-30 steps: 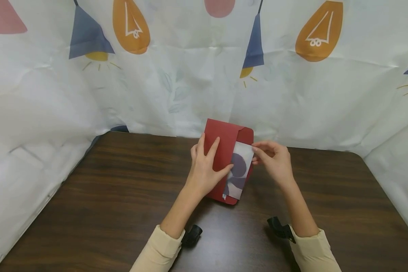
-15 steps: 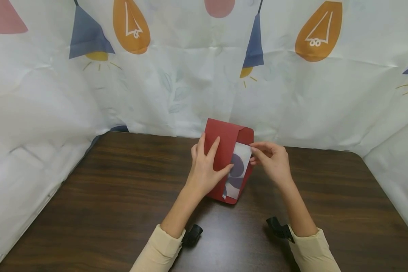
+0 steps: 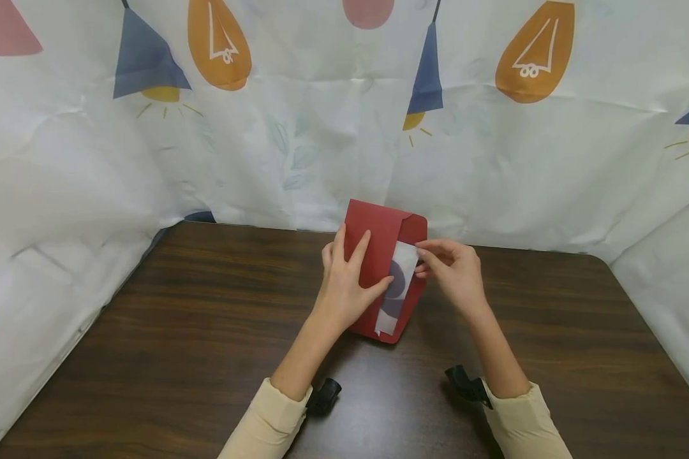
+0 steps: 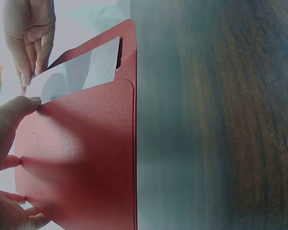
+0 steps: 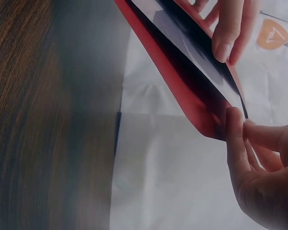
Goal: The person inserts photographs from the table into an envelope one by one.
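A red envelope (image 3: 379,223) is tilted up at the back of the table, its opening facing right. My left hand (image 3: 341,287) holds it, fingers spread over its front and thumb at the edge of the opening. A white card (image 4: 84,69) with purple-grey rounded shapes lies partly inside, a narrow strip of it showing along the opening. With thumb and fingertips, my right hand (image 3: 453,271) pinches the card's outer edge near its upper corner. In the right wrist view the envelope (image 5: 201,110) gapes around the card, and my right hand (image 5: 266,163) is at its end.
The dark wood-grain table (image 3: 207,357) spreads on both sides of the hands. A white curtain (image 3: 321,127) printed with lamps and bulbs hangs right behind the envelope. Black wrist cameras (image 3: 324,396) sit at the cream sleeves (image 3: 270,414).
My right hand has moved left with the card, which has slid deeper into the envelope, so a narrower strip shows. My left hand and the envelope have stayed nearly still.
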Action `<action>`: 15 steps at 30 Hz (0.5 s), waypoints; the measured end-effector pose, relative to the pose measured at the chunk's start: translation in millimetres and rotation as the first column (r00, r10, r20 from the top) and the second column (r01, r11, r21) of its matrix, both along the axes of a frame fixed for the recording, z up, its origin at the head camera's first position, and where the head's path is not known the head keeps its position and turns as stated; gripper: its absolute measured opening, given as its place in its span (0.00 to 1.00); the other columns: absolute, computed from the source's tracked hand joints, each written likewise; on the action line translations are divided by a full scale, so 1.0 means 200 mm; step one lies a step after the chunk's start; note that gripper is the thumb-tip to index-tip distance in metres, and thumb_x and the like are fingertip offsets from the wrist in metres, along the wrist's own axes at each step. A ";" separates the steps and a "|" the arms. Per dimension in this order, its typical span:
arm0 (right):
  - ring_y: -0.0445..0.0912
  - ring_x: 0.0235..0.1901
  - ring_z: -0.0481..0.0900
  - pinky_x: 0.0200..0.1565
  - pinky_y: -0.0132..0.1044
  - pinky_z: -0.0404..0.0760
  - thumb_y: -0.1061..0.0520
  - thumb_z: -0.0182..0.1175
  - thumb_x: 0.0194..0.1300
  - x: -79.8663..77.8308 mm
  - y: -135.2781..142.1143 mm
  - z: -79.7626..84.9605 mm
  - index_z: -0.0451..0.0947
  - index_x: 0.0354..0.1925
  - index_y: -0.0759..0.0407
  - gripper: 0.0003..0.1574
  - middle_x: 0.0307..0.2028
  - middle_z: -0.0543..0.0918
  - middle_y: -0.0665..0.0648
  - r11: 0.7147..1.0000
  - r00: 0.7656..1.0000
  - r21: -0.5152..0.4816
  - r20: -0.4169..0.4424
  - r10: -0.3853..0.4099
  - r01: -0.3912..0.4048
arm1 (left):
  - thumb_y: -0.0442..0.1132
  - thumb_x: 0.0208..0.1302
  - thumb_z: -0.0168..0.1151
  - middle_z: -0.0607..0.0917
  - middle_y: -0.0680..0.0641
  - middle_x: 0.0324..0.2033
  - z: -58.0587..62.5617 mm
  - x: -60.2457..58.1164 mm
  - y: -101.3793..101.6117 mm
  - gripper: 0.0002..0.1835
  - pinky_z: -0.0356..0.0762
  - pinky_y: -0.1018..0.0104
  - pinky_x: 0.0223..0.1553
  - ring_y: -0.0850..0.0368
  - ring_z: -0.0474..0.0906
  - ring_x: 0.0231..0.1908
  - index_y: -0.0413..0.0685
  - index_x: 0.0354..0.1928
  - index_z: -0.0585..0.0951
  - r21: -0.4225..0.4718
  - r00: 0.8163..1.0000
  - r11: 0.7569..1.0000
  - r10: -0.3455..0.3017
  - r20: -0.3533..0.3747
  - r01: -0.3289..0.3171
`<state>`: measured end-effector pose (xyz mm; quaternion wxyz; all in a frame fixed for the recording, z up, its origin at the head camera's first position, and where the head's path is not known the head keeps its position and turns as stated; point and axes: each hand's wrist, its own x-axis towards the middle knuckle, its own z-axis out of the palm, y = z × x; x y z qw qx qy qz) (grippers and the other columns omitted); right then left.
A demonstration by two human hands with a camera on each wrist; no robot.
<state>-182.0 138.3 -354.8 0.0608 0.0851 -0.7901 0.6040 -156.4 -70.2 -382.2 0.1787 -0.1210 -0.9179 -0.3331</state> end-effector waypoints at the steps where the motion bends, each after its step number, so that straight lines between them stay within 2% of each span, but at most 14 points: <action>1: 0.34 0.26 0.86 0.36 0.30 0.88 0.66 0.65 0.73 0.00 0.00 0.00 0.84 0.53 0.76 0.15 0.46 0.87 0.76 1.000 1.000 0.002 -0.001 0.000 0.000 | 0.48 0.61 0.79 0.53 0.33 0.81 0.00 0.00 0.00 0.47 0.82 0.42 0.61 0.33 0.56 0.73 0.45 0.79 0.67 0.000 1.000 1.000 -0.001 0.001 0.001; 15: 0.34 0.27 0.87 0.37 0.30 0.88 0.64 0.66 0.73 0.01 -0.03 -0.01 0.85 0.53 0.73 0.15 0.46 0.88 0.74 1.000 1.000 0.029 0.011 0.001 -0.001 | 0.47 0.61 0.79 0.54 0.32 0.80 -0.01 0.00 0.01 0.47 0.83 0.43 0.60 0.32 0.57 0.72 0.44 0.79 0.68 -0.003 0.999 1.000 -0.018 -0.028 0.018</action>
